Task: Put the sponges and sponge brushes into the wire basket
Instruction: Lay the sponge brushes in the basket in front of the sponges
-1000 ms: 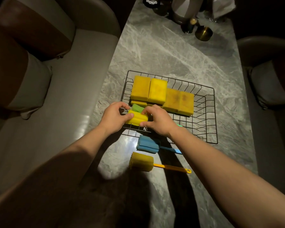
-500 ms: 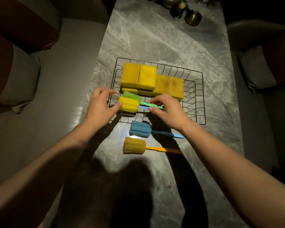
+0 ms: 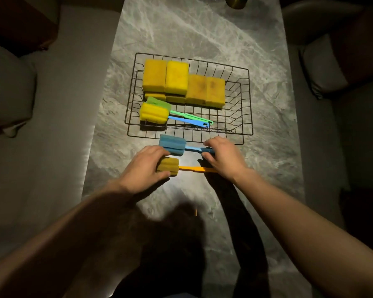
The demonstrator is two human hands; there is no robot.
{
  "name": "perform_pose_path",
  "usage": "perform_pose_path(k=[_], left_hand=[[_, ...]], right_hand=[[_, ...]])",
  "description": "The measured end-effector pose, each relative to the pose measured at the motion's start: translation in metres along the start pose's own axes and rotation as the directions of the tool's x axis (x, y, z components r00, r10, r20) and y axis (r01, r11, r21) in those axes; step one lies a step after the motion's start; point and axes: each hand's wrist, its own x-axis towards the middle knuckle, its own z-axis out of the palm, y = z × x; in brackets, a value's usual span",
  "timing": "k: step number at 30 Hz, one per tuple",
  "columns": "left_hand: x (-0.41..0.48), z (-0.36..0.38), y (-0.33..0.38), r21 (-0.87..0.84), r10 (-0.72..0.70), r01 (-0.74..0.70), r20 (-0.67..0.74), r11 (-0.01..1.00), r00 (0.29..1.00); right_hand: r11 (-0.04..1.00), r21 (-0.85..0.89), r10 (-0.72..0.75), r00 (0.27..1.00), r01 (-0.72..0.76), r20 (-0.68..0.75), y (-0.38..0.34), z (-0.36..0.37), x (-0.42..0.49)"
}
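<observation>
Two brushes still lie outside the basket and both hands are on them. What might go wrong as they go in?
The blue brush lies right against the wire basket, so its handle could catch on the rim. Lifting it together with the yellow brush, the left hand or right hand might drop one. Landing could knock the two brushes already inside.

We're looking steeply down from the head, facing forward along the table, close above the wire basket.
</observation>
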Motion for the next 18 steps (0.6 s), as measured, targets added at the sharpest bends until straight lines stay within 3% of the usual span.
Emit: perform_pose_path(k=[4, 9, 13, 18], left_hand=[[0.006, 0.01, -0.003, -0.072, -0.11, 0.109, -0.02, 0.991, 0.994], [0.011, 0.011, -0.01, -0.19, -0.154, 0.164, 0.064, 0.968, 0.986], [0.012, 0.009, -0.018, -0.345, -0.259, 0.266, 0.067, 0.9, 0.964], [0.014, 0.004, -0.022, -0.376, -0.273, 0.281, 0.076, 0.883, 0.959]], right_hand=[[0.999, -0.003, 0.051, 0.995, -0.051, 0.09, 0.008, 0.006, 0.008], [0.998, 0.007, 0.067, 0.988, -0.068, 0.136, 0.011, 0.013, 0.016], [0.989, 0.125, 0.061, 0.983, -0.083, 0.172, -0.001, 0.02, 0.019], [0.982, 0.17, 0.034, 0.97, -0.077, 0.241, -0.011, 0.028, 0.013]])
